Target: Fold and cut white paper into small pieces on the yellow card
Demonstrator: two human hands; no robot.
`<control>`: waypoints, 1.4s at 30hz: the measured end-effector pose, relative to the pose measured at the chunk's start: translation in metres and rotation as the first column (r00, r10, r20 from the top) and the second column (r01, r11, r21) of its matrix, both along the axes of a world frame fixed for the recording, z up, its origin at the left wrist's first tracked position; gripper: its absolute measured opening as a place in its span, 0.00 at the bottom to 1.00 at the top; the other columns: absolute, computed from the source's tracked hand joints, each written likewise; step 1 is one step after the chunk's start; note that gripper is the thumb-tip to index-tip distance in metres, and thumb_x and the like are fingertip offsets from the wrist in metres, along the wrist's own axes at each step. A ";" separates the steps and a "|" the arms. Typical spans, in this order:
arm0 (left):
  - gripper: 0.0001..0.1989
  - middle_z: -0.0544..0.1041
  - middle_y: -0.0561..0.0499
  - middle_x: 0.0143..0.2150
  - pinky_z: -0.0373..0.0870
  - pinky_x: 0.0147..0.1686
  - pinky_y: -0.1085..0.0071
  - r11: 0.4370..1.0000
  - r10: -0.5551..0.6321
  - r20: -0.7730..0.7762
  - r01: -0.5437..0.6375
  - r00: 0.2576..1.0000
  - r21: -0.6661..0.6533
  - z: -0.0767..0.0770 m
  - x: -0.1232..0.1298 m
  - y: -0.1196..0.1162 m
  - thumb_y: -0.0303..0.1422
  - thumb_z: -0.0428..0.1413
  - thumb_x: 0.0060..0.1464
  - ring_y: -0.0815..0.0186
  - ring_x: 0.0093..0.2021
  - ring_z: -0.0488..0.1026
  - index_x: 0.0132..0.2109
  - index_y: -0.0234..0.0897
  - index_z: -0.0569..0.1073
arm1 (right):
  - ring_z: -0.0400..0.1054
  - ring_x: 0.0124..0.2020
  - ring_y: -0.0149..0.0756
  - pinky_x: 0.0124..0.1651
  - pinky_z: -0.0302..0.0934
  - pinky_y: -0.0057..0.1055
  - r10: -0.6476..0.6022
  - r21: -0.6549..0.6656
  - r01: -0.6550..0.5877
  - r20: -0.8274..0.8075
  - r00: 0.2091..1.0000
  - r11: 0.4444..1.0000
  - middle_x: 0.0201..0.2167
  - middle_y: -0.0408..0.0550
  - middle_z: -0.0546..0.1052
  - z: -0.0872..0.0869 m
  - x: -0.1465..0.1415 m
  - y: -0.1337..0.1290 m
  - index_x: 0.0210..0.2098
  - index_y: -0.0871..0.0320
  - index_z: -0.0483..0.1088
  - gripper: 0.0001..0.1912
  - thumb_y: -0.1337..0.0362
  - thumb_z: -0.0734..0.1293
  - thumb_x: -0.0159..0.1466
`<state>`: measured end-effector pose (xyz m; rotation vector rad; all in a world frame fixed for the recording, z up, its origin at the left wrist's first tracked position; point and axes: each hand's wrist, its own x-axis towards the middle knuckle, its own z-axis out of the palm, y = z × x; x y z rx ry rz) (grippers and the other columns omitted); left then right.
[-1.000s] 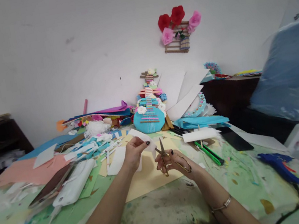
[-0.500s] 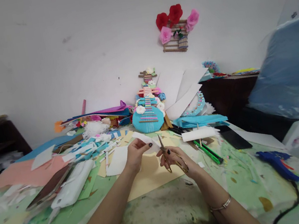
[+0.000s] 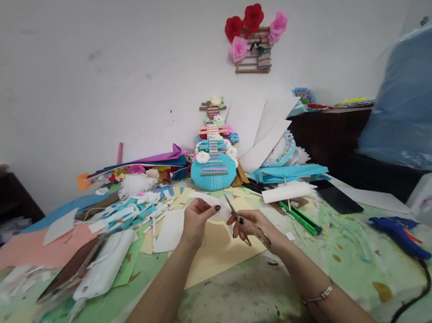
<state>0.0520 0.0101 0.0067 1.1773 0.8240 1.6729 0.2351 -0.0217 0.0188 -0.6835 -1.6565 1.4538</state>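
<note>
Between the thumb and fingers of my left hand (image 3: 197, 223) is pinched a small piece of white paper (image 3: 221, 211). My right hand (image 3: 257, 226) is closed round the gold handles of a pair of scissors (image 3: 234, 211). The blades point up and lie at the right edge of the white paper; whether they touch it I cannot tell. Below both hands lies a cream paper sheet (image 3: 216, 259), with another white sheet (image 3: 168, 234) left of my left hand. A blue paper guitar (image 3: 214, 172) decorated with flowers stands behind.
A green cutter (image 3: 301, 219), a black phone (image 3: 337, 197) and a blue glue gun (image 3: 400, 236) lie on the right. At left are a white power strip (image 3: 104, 265), another phone (image 3: 68, 270) and paper scraps (image 3: 125, 213).
The scissors and my right hand have shifted slightly left, and the blades look turned more edge-on. The white paper has tilted a little; my left hand keeps its pinch.
</note>
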 end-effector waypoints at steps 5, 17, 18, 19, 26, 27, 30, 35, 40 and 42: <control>0.16 0.65 0.59 0.18 0.57 0.25 0.75 1.000 0.002 0.004 -0.002 1.000 -0.009 0.000 0.000 0.000 0.31 0.67 0.34 0.74 0.21 0.61 0.23 0.34 0.65 | 0.58 0.18 0.25 0.21 0.51 0.23 -0.035 -0.037 0.036 0.006 0.999 0.999 0.21 0.46 0.72 0.005 0.000 -0.003 0.35 0.64 0.71 0.27 0.44 0.66 0.53; 0.16 0.63 0.60 0.17 0.58 0.25 0.75 1.000 0.018 -0.009 -0.018 1.000 -0.022 0.000 -0.001 0.000 0.32 0.67 0.33 0.74 0.21 0.62 0.22 0.34 0.65 | 0.56 0.17 0.24 0.22 0.49 0.24 -0.058 -0.019 0.058 0.024 0.998 0.998 0.20 0.45 0.71 0.006 0.000 -0.004 0.35 0.66 0.73 0.29 0.44 0.67 0.51; 0.16 0.63 0.60 0.18 0.59 0.25 0.75 1.000 0.018 -0.012 -0.018 1.000 -0.023 -0.001 -0.001 0.000 0.32 0.67 0.33 0.74 0.21 0.62 0.23 0.34 0.65 | 0.55 0.17 0.24 0.22 0.49 0.24 -0.063 -0.015 0.064 0.030 0.998 0.998 0.19 0.45 0.70 0.006 0.000 -0.004 0.35 0.66 0.73 0.29 0.43 0.67 0.51; 0.16 0.64 0.60 0.18 0.59 0.25 0.75 0.999 0.019 -0.014 -0.019 1.000 -0.026 -0.001 -0.001 0.000 0.32 0.67 0.33 0.74 0.21 0.62 0.23 0.34 0.65 | 0.55 0.17 0.24 0.22 0.49 0.24 -0.070 -0.012 0.071 0.037 0.997 0.997 0.19 0.44 0.70 0.005 0.000 -0.003 0.35 0.66 0.73 0.29 0.43 0.67 0.51; 0.16 0.65 0.59 0.18 0.59 0.25 0.74 0.999 0.022 -0.001 -0.022 1.000 -0.033 0.000 0.000 0.000 0.31 0.67 0.32 0.74 0.21 0.63 0.22 0.34 0.65 | 0.54 0.15 0.23 0.20 0.47 0.24 -0.086 -0.012 0.088 0.087 0.992 0.996 0.17 0.43 0.68 0.002 0.000 0.002 0.34 0.66 0.74 0.30 0.43 0.69 0.49; 0.16 0.65 0.59 0.18 0.59 0.25 0.74 0.999 0.019 0.002 -0.019 1.000 -0.034 0.001 0.000 0.000 0.31 0.67 0.32 0.73 0.21 0.63 0.22 0.34 0.65 | 0.54 0.15 0.23 0.20 0.47 0.24 -0.087 -0.015 0.089 0.089 0.992 0.996 0.17 0.43 0.68 0.002 0.000 0.002 0.34 0.66 0.74 0.30 0.43 0.69 0.49; 0.17 0.64 0.59 0.17 0.58 0.25 0.75 0.999 0.023 0.012 -0.023 1.000 -0.042 0.002 0.000 -0.001 0.31 0.67 0.31 0.74 0.20 0.62 0.21 0.34 0.65 | 0.54 0.15 0.23 0.19 0.46 0.23 -0.087 -0.022 0.090 0.082 0.993 0.996 0.17 0.43 0.69 0.003 0.000 0.001 0.34 0.66 0.74 0.29 0.43 0.69 0.48; 0.16 0.64 0.59 0.17 0.60 0.25 0.75 0.999 0.023 0.017 -0.022 1.000 -0.041 0.004 0.001 -0.003 0.30 0.67 0.31 0.74 0.21 0.62 0.21 0.34 0.65 | 0.54 0.15 0.23 0.19 0.46 0.23 -0.081 -0.037 0.084 0.061 0.995 0.996 0.17 0.43 0.69 0.004 0.001 -0.001 0.35 0.65 0.74 0.29 0.43 0.69 0.49; 0.13 0.67 0.57 0.19 0.62 0.27 0.74 0.998 -0.026 0.039 0.028 0.999 -0.048 0.008 -0.001 -0.005 0.33 0.65 0.34 0.72 0.23 0.65 0.24 0.34 0.68 | 0.54 0.15 0.23 0.19 0.47 0.23 -0.093 -0.028 0.095 0.063 0.994 0.995 0.17 0.43 0.69 0.004 0.001 -0.001 0.35 0.65 0.74 0.28 0.44 0.69 0.50; 0.12 0.68 0.56 0.21 0.62 0.27 0.74 0.998 -0.003 0.072 0.007 0.997 -0.062 0.010 -0.006 -0.003 0.36 0.63 0.38 0.71 0.24 0.65 0.25 0.35 0.69 | 0.54 0.15 0.23 0.19 0.47 0.23 -0.088 -0.035 0.090 0.057 0.995 0.995 0.17 0.43 0.69 0.003 0.001 0.000 0.36 0.66 0.74 0.29 0.43 0.68 0.50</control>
